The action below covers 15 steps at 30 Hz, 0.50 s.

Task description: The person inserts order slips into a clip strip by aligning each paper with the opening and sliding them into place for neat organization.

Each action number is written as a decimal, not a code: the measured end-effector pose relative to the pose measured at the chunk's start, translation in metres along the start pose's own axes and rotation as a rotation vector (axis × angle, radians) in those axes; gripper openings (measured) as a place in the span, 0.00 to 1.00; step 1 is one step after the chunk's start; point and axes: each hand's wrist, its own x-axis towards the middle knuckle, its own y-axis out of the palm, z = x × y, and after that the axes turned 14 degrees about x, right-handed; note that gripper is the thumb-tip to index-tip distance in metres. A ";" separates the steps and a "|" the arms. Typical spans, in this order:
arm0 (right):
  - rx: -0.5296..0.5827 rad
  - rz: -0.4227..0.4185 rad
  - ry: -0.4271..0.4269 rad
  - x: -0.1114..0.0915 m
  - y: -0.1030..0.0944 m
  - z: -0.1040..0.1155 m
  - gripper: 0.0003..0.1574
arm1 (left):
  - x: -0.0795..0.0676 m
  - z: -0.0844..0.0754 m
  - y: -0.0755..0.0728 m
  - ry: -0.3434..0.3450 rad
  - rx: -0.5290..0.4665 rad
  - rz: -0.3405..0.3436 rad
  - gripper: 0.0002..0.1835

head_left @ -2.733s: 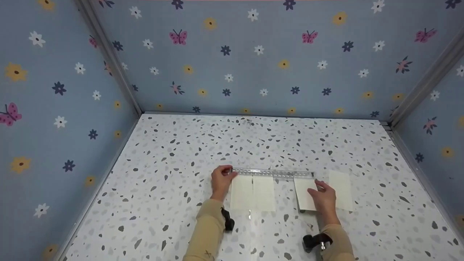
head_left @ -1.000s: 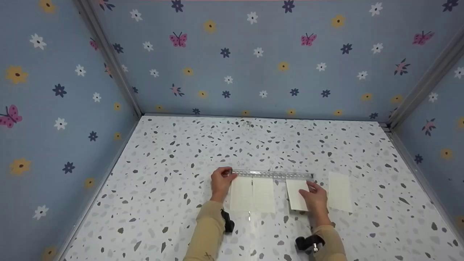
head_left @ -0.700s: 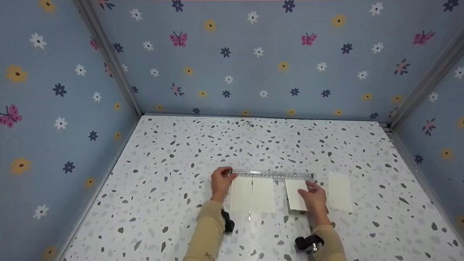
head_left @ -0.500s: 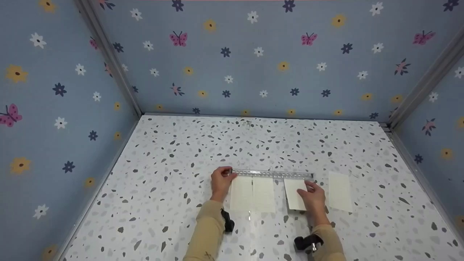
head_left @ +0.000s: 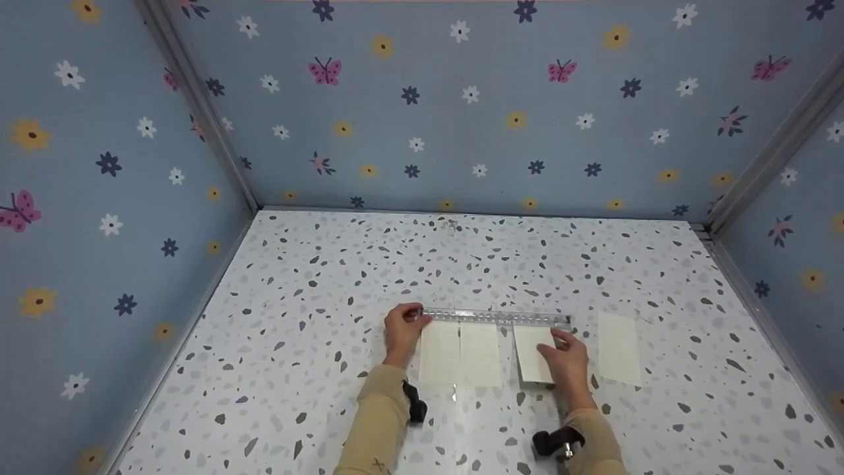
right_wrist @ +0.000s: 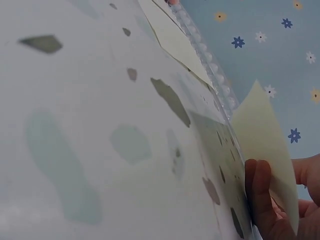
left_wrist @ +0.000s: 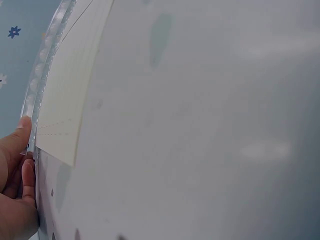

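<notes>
My left hand point(head_left: 402, 335) pinches the left end of a clear plastic ruler point(head_left: 475, 316) that has a row of round shapes along it. In the left wrist view the thumb lies on top of the ruler's end. Just below the ruler, two cream paper sheets point(head_left: 440, 354) lie side by side with their top edges along it. My right hand point(head_left: 571, 363) holds another cream paper sheet point(right_wrist: 265, 135) between thumb and fingers. In the right wrist view this sheet is tilted up off the table. Its top edge is close to the ruler, and a gap separates it from the flat pair.
A further cream sheet point(head_left: 618, 349) lies flat to the right of my right hand. The white speckled table point(head_left: 330, 264) meets blue flowered wall panels point(head_left: 461, 132) at the back and sides.
My right hand has slid its paper sheet leftward along the ruler, away from the far-right sheet and closer to the flat pair. The left hand and ruler have stayed in place.
</notes>
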 end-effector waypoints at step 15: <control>-0.012 0.000 0.016 -0.002 0.007 0.002 0.32 | 0.000 -0.001 0.000 -0.020 -0.022 0.017 0.15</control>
